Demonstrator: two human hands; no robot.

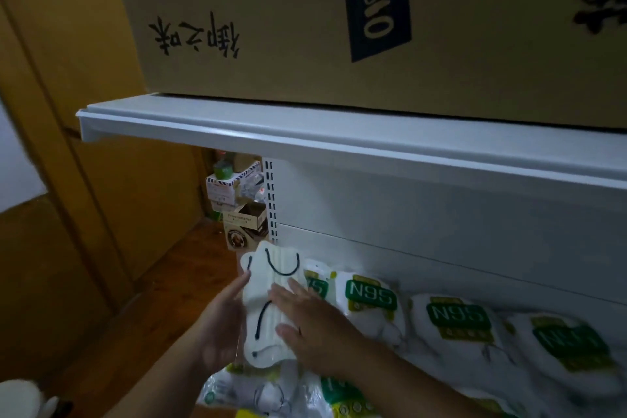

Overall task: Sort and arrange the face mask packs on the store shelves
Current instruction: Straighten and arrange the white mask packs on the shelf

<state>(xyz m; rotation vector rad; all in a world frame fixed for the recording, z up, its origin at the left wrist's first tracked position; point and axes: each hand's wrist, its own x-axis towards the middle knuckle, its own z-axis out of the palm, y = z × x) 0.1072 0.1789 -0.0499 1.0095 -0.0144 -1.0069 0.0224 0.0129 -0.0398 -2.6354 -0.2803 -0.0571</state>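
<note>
On the lower shelf (441,268), both hands' open grips flank a white mask pack (268,302), fingers straight.

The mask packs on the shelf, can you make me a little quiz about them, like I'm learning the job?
1. True or false: the big cardboard box sits on the shelf above the mask packs.
2. What is printed in the green labels on the packs in the row?
3. Which hands touch the white mask pack with black loops? A) left only B) right only C) both

Key
1. True.
2. N95.
3. C: the left hand supports its left edge and the right hand lies flat on it.
</note>
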